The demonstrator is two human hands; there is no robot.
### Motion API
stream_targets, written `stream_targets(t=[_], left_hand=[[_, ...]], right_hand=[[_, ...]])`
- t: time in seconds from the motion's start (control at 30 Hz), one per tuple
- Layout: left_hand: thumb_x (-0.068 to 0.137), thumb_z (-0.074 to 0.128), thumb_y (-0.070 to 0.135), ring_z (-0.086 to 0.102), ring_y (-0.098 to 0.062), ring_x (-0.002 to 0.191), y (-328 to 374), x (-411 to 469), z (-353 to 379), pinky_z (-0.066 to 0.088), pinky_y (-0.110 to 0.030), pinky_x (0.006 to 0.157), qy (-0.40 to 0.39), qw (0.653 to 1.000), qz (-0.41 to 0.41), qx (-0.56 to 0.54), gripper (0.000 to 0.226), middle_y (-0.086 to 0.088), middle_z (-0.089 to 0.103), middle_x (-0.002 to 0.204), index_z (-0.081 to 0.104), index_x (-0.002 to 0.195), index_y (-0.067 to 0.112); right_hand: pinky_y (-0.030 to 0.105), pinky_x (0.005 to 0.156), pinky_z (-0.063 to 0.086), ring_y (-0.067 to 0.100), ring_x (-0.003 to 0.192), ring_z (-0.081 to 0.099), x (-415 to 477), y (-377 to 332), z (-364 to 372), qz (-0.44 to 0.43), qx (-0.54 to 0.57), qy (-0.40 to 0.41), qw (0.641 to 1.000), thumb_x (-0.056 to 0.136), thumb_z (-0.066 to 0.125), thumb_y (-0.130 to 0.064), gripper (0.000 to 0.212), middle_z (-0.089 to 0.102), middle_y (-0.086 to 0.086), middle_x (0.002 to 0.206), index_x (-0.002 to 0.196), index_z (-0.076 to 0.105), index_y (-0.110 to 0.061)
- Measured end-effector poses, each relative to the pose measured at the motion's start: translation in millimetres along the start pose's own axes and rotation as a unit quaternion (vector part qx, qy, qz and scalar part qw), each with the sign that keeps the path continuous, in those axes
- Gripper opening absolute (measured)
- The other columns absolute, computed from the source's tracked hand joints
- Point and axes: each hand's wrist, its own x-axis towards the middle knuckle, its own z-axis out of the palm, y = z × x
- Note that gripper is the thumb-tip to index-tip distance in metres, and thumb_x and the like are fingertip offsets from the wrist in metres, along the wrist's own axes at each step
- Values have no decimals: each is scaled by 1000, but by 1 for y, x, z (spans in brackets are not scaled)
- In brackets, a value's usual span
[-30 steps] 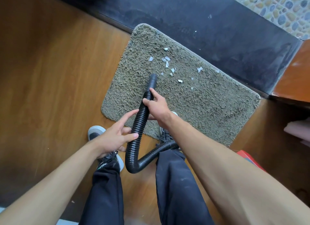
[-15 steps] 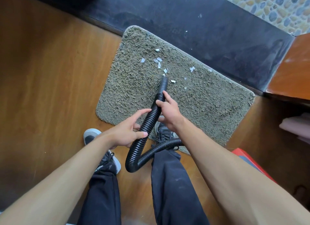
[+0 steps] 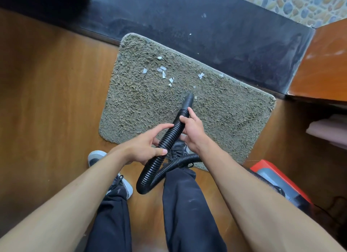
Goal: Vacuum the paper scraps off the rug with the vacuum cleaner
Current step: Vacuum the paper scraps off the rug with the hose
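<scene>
A shaggy grey-green rug [image 3: 135, 101] lies on the wooden floor, with several white paper scraps [image 3: 163, 74] scattered near its far middle. A black ribbed vacuum hose [image 3: 165, 140] loops in front of my legs, and its smooth nozzle [image 3: 188, 99] rests tip-down on the rug beside a small scrap. My right hand [image 3: 191, 128] grips the hose just behind the nozzle. My left hand [image 3: 144, 148] holds the hose lower down, thumb and fingers around it. The red and grey vacuum body [image 3: 277, 180] sits at my right.
A dark stone step [image 3: 206, 26] borders the rug's far edge, carrying a few stray scraps. A wooden cabinet [image 3: 323, 63] stands at the right, with pink cloth [image 3: 330, 131] below it. My shoes [image 3: 95, 157] stand at the rug's near edge, one on it.
The nozzle has swept right across the rug, from the scrap cluster to right of it. Some small scraps near its path are gone. Both hands followed on the hose.
</scene>
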Motion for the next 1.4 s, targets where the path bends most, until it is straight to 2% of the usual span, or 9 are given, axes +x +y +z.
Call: stream_targets(t=[0.2,0.43,0.6,0.7,0.8,0.93,1.1,1.17,1.4], left_hand=[[95,60,4,62,-15,62,20,14,15,52,-32,51,-5,999,-10,47,74,-12,57,100,34,140,57],[94,62,5,65,-32,75,44,26,31,57,-49,61,-24,996,-17,87,73,-19,55,100,32,137,56],[94,63,6,68,-24,71,42,19,28,58,-55,63,-14,996,-20,81,73,-14,61,97,32,138,55],[93,64,6,67,-20,71,32,11,21,57,-59,67,2,998,-22,60,74,-13,64,94,33,137,56],[92,65,4,69,-26,79,23,0,14,56,-66,69,9,999,-26,42,76,-19,66,100,34,135,58],[93,64,3,71,-28,81,10,-12,10,57,-62,69,13,999,-26,13,76,-24,65,109,32,135,58],[93,65,5,71,-29,82,-2,-13,10,58,-62,70,16,1000,-20,-2,76,-19,67,105,34,134,60],[93,64,4,71,-26,82,0,-10,13,59,-56,68,11,1000,-19,-1,75,-17,68,105,34,135,59],[91,66,4,69,-24,73,19,3,16,57,-44,57,6,1000,-14,27,76,-15,63,93,32,134,57]], right_hand=[[40,72,55,19,86,60,-1,-6,-24,4,46,14,999,99,45,-3,61,61,9,122,151,31,-31],[40,70,58,26,98,62,3,-16,-46,6,60,22,998,98,46,-4,59,62,11,125,149,34,-31],[46,79,58,28,103,64,1,-14,-37,12,60,19,998,98,48,-3,59,61,10,126,148,36,-32],[46,79,59,22,94,65,1,-10,-23,13,43,12,999,97,50,-5,59,62,8,125,148,36,-33],[38,69,59,18,87,65,-1,-6,-9,16,10,-5,1000,97,52,-6,60,61,7,127,148,37,-35],[31,58,55,16,83,65,-5,-1,2,13,-29,-37,999,96,51,-7,60,63,5,122,148,37,-34],[35,68,58,16,81,63,-5,5,3,12,-40,-43,998,96,49,-7,61,63,4,121,149,35,-34],[38,70,58,16,82,62,-4,6,-1,12,-34,-36,999,97,49,-6,61,64,4,120,149,34,-33],[36,64,56,18,81,62,-3,-13,-12,25,-14,-26,999,99,48,-6,58,61,10,126,149,36,-31]])
